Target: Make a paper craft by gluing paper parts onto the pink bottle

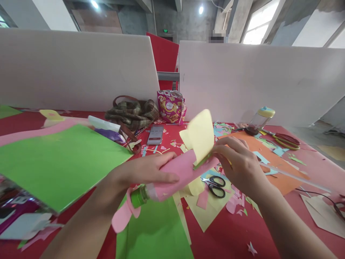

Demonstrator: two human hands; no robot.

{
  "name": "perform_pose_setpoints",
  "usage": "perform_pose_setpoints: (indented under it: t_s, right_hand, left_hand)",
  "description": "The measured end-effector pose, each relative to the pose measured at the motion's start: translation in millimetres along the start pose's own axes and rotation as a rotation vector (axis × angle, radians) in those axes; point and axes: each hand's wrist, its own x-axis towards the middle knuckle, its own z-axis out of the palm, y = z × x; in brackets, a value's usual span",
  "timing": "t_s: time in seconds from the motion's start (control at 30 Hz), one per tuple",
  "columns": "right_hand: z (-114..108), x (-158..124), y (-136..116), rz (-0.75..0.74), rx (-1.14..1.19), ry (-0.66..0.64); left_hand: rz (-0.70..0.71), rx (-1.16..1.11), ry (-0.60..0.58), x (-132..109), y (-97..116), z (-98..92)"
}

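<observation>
A plastic bottle [172, 176] wrapped in pink sheet is tilted in front of me, its green cap [136, 197] pointing down to the left. My left hand [151, 169] is wrapped round its middle, thumb on top. Around the neck sits a pink rounded cutout [122, 217]. Pale yellow petal-shaped pieces [202, 133] rise from the bottle's far end, beside a thin green strip [202, 162]. There my right hand [239, 162] has its fingers closed on the bottle's end; the fingertips are partly hidden.
Black-handled scissors [216, 186] lie on yellow sheet under the bottle. Green sheets [61, 162] are at left and below. A phone [155, 135], a plaid bag [132, 113], a snack bag [171, 107], a glue jar [260, 120] and red-handled scissors [287, 140] stand or lie farther back.
</observation>
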Motion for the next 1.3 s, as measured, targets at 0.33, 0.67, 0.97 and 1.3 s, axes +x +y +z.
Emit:
perform_pose_setpoints:
  t_s: [0.33,0.67,0.97,1.3]
  right_hand:
    - [2,-2,-8,0.183,0.179,0.028]
    - [2,0,-10,0.165,0.270,0.070]
    - [17,-2,-7,0.259,0.125,0.176]
    - [12,-9,-13,0.236,-0.152,-0.451]
  left_hand:
    - [-0.063,0.132,0.079,-2,0,9.2]
    - [-0.101,0.260,0.144,-3,9,17.4]
    - [-0.121,0.354,0.225,0,11,19.4]
    - [-0.274,0.899,0.996,26,-2,27.3]
